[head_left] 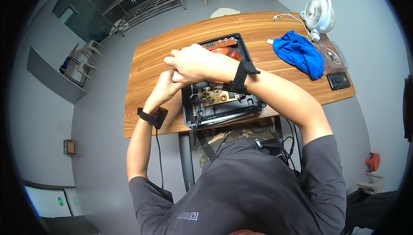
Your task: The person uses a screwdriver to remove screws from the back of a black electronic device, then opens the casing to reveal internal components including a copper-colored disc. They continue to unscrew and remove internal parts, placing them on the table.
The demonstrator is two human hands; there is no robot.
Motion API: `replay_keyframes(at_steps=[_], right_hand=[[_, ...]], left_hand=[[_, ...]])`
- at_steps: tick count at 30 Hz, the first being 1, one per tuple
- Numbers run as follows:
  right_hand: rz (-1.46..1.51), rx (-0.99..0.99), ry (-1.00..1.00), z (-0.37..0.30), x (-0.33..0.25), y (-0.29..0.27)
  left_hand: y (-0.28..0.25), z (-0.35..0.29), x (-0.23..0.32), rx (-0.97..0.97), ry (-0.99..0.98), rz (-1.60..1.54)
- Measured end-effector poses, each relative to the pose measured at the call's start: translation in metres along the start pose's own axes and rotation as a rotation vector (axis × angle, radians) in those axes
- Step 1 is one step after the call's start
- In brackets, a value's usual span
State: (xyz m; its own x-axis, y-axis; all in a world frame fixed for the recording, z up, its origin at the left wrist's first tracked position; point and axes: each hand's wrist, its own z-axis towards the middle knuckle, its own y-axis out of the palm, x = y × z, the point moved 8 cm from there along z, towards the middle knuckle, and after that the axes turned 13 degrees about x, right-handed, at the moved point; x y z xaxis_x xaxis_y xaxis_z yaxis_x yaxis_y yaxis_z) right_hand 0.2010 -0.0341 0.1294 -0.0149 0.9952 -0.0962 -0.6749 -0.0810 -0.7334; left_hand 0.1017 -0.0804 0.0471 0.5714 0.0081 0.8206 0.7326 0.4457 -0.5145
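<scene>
An opened induction cooker [189, 106] with a black housing lies on the table in front of me. Its copper coil [232, 54] shows partly behind my right arm, and a tan circuit board [219, 97] sits in the near part of the housing. My right hand [191, 64] is closed over the cooker's left side, its fingers curled. Just below it, my left hand [165, 88] is closed too and touches the right. Whatever is between their fingers is hidden. Black straps circle both wrists; the left one carries a small black box [160, 116] with a cable.
At the table's right lie a blue cloth [299, 53], a black flat device [338, 81] and a clear plastic tray [337, 56]. A white fan [319, 13] stands at the far right corner with its cable. Past the wooden table [150, 58] are a metal rack [150, 9] and stools.
</scene>
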Motion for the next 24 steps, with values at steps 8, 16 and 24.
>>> replay_keyframes(at_steps=[8, 16, 24], right_hand=[[-0.138, -0.051, 0.102, 0.008, 0.005, -0.01], [0.029, -0.083, 0.048, 0.001, 0.003, -0.001], [-0.065, -0.031, 0.079, 0.005, 0.011, -0.002]], left_hand=[[0.007, -0.001, 0.027, 0.019, -0.02, 0.253], [0.002, -0.004, 0.016, -0.081, -0.024, 0.098], [0.007, -0.001, 0.023, 0.047, 0.041, 0.166]])
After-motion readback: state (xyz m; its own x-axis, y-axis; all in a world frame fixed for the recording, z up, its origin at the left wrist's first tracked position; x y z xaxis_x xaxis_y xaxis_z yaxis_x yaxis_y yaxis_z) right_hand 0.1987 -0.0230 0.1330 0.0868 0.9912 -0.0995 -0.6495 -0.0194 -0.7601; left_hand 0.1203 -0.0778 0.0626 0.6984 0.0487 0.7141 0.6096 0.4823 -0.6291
